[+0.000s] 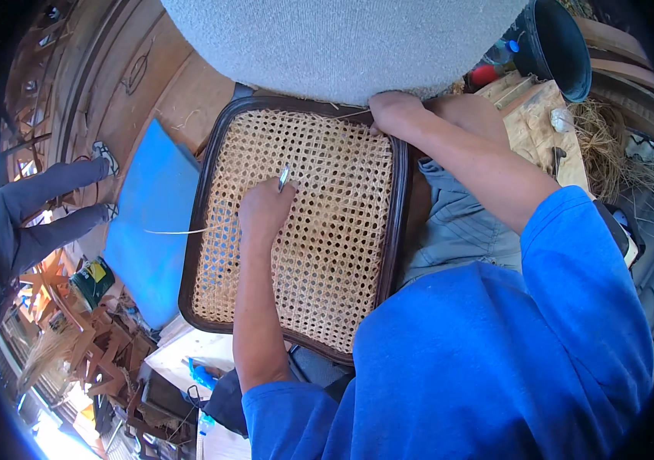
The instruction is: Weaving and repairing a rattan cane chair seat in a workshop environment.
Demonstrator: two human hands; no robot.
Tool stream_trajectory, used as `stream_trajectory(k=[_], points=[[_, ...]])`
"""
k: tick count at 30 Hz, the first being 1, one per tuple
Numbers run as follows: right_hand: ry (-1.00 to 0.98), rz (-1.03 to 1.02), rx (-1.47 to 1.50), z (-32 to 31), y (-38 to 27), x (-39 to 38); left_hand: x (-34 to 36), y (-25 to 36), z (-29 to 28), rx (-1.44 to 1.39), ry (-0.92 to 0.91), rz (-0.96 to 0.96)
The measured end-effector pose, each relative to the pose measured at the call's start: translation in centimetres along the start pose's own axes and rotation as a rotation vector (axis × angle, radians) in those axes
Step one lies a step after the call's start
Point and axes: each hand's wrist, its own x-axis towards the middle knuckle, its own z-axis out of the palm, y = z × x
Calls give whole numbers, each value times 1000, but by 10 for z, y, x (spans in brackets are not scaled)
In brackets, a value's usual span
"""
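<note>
1 cane panel (334, 253) in a dark frame lies across the lap (465, 238). The left hand (264, 208) grasps a small metal tool (284, 178) over the weave; the right hand (388, 115) is at the far right corner, its fingers partly hidden, so its hold I cannot tell. Working strands seems the step, 1 loose strand (173, 231) jutting left; next probably calls for guiding the tool precisely

The left hand (267, 205) holds a shiny tool (284, 177) over woven cane (331, 230); I see the right hand (390, 113) at the frame (399, 207)'s far right corner.
</note>
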Motion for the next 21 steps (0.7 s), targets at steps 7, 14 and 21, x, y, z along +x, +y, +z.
stream_trajectory(k=[7,14,21], points=[[-12,6,-14,2,0,3,1,-2,1,10,20,24],[-165,3,91,-21,-10,-6,-54,-45,-39,15,90,-70],[-150,-927,892,-7,-137,-66,-144,41,-126,-249,269,-57]])
